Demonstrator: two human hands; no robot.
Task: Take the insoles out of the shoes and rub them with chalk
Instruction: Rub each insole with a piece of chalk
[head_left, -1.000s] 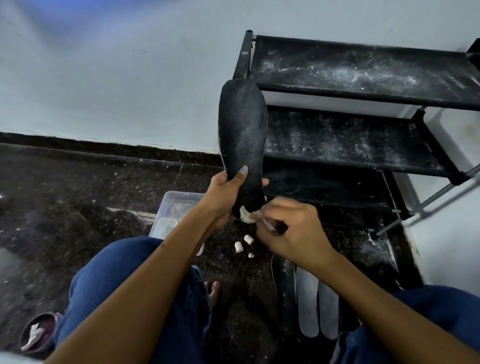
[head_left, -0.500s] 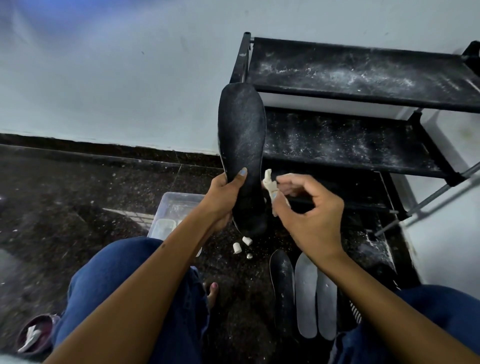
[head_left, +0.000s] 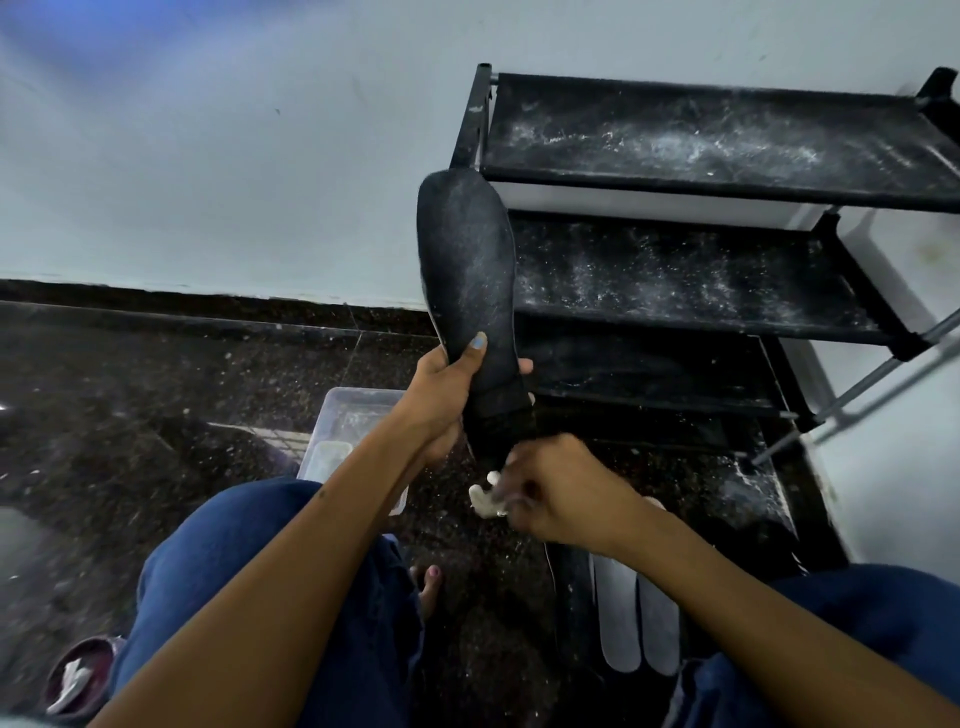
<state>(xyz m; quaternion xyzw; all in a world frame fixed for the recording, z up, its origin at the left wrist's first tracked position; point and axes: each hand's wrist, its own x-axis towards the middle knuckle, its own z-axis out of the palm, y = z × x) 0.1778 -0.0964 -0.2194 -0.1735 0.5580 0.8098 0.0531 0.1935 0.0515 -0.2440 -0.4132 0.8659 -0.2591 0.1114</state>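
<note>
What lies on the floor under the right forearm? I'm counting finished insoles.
Two grey insoles and a dark insole lie side by side; the right hand and forearm cover their upper ends.

Right hand (head_left: 558, 491) and chalk (head_left: 485, 500) motion-blurred below insole (head_left: 470, 291); insole heel hidden behind that hand. Rack (head_left: 727, 156) right of insole cut by frame edge.

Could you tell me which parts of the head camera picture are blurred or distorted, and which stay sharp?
In the head view, the right hand and the white chalk it pinches are smeared by motion blur; the left hand and the dark insole it grips look sharp; the wide-angle lens bends the shoe rack and the skirting line; a bluish cast tints the upper left corner.
</note>
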